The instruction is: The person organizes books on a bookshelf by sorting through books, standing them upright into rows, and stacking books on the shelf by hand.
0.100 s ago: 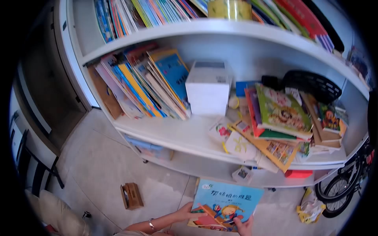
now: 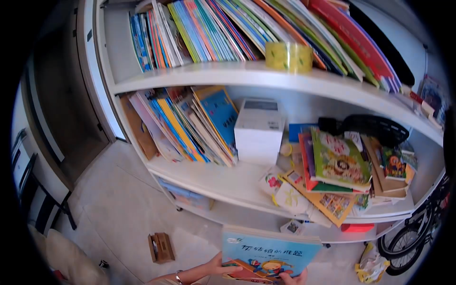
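Note:
A light-blue picture book (image 2: 280, 251) with a cartoon child on its cover is held upright at the bottom centre, facing me. My left hand (image 2: 216, 267) grips its left edge, a bracelet on the wrist. At the lower right of the cover my right hand (image 2: 295, 277) holds on, thumb on the front. Behind and above the book stands a white shelf unit (image 2: 209, 183). On its middle shelf are leaning books (image 2: 178, 126), a white box (image 2: 259, 137) and a loose pile topped by a green book (image 2: 339, 159).
More books (image 2: 213, 33) and a roll of yellow tape (image 2: 288, 57) are on the upper shelf. A small brown open box (image 2: 162, 248) lies on the floor. At the right are a bicycle wheel (image 2: 408, 247) and a plastic bag (image 2: 372, 264). A dark chair (image 2: 47, 194) stands left.
The view has tilted upward, so the shelves sit lower in it and more of the upper books shows. Both hands still hold the book, now tipped with its top edge showing more.

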Motion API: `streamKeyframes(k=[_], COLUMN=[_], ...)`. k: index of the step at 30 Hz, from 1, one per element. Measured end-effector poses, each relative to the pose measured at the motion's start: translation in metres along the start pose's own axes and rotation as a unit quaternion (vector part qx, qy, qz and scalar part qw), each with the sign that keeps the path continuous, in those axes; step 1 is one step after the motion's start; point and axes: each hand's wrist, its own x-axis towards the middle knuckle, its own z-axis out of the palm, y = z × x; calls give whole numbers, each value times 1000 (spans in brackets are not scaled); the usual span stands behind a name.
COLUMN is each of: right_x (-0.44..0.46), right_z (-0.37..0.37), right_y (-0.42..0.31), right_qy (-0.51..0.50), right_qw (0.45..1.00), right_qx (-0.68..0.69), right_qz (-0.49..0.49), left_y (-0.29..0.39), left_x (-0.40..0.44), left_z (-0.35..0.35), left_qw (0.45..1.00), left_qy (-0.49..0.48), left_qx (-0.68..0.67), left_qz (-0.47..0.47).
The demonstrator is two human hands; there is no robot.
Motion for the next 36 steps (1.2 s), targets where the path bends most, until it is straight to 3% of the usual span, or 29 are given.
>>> streamKeyframes(k=[3,4,6,7,9,13,17,20,23,30,32,36], right_x=[20,31,50,60,73,89,114,132,151,181,180,202], right_z=[93,97,114,117,128,151,165,186,193,137,107,38], right_y=[-46,-74,-117,-132,-164,-229,-276,-298,-340,-380,-404,-442], right_qy=[-63,-63,-62,-71,-79,-96,-207,-277,-427,-279,-157,86], right_qw=[992,993,993,995,994,993,978,955,893,915,930,883], right_qx=[102,94,97,26,24,42,-12,-48,-143,-157,-186,-295], right_qz=[-42,-33,-15,-65,-76,-49,-15,-91,-13,-244,-276,-355], left_y=[139,152,160,149,138,169,200,218,231,225,220,207], left_x=[-67,-73,-79,-80,-86,-96,-119,-132,-138,-137,-140,-150], left_z=[-41,-37,-53,-67,-86,-88,-87,-92,-99,-95,-91,-86], left_qw=[988,987,992,996,984,955,933,920,910,894,892,884], left_qy=[31,37,66,82,134,231,286,316,337,363,367,379], left_qx=[138,154,106,36,-90,-183,-218,-230,-238,-259,-262,-271], left_qz=[-59,2,24,-16,-70,-36,11,40,52,35,32,38])
